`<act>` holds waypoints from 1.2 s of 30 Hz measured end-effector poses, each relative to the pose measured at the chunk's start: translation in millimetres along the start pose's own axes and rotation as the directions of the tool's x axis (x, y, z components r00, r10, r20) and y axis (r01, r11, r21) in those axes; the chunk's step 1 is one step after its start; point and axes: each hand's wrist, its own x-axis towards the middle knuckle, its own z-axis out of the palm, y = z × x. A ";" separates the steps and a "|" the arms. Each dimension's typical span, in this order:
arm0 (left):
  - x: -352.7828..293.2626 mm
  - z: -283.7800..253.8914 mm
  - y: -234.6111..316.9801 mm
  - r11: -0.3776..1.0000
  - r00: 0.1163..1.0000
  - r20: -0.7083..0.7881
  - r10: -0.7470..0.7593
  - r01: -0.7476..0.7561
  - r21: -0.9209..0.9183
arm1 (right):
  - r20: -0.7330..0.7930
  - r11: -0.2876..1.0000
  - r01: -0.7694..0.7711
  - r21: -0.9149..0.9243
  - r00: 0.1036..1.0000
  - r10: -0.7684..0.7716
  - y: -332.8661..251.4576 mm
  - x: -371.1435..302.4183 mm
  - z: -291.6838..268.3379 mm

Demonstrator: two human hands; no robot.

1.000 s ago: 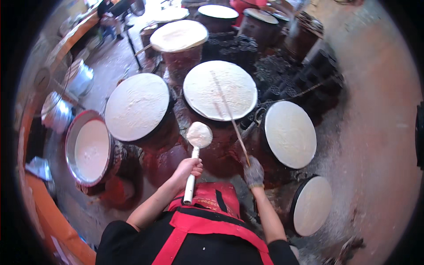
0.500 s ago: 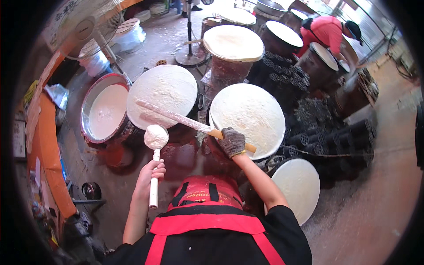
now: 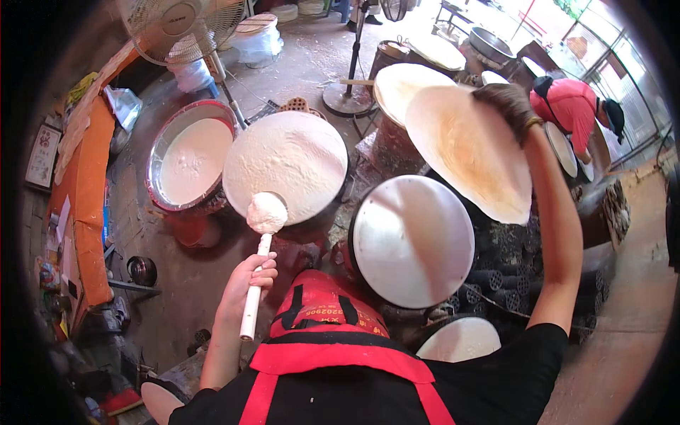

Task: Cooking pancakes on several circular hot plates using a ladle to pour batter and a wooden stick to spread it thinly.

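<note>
My left hand [image 3: 249, 280] is wrapped round the white handle of a ladle [image 3: 253, 306], whose head bears a lump of sticky white dough [image 3: 268, 211]. That lump hangs over the near edge of a round griddle covered by a white dough sheet [image 3: 287, 159]. At upper right, my gloved right hand [image 3: 511, 108] grips the far edge of a large, thin round flatbread [image 3: 464, 152], browned in the middle, which hangs tilted. Below it stands a bare, shiny round griddle [image 3: 404, 248] with a shadow across it.
A red-rimmed basin [image 3: 154, 145] of white batter stands left of the covered griddle. Another pale-topped griddle [image 3: 464, 340] is near my right side. Black honeycomb briquettes [image 3: 496, 283] lie to the right. A fan [image 3: 177, 21] and a co-worker [image 3: 567, 106] bending over are farther back.
My right hand has let go of the wooden stick, which no longer shows, and has raised the flatbread off the right griddle. My left hand has shifted slightly right with the ladle.
</note>
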 end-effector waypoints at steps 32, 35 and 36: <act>176.1 135.5 140.5 0.856 0.988 0.044 -0.151 0.109 0.506 | -0.227 0.149 -0.333 0.931 -0.208 0.951 53.1 -28.8 319.3; 152.4 121.6 115.3 0.768 0.977 0.078 -0.201 0.108 0.631 | 0.308 -0.318 0.026 0.948 0.178 0.934 -40.0 -100.0 254.1; 142.1 119.2 104.4 0.765 0.978 0.079 -0.192 0.099 0.636 | 0.296 -0.244 -0.224 0.943 0.236 0.926 -75.6 -143.2 235.2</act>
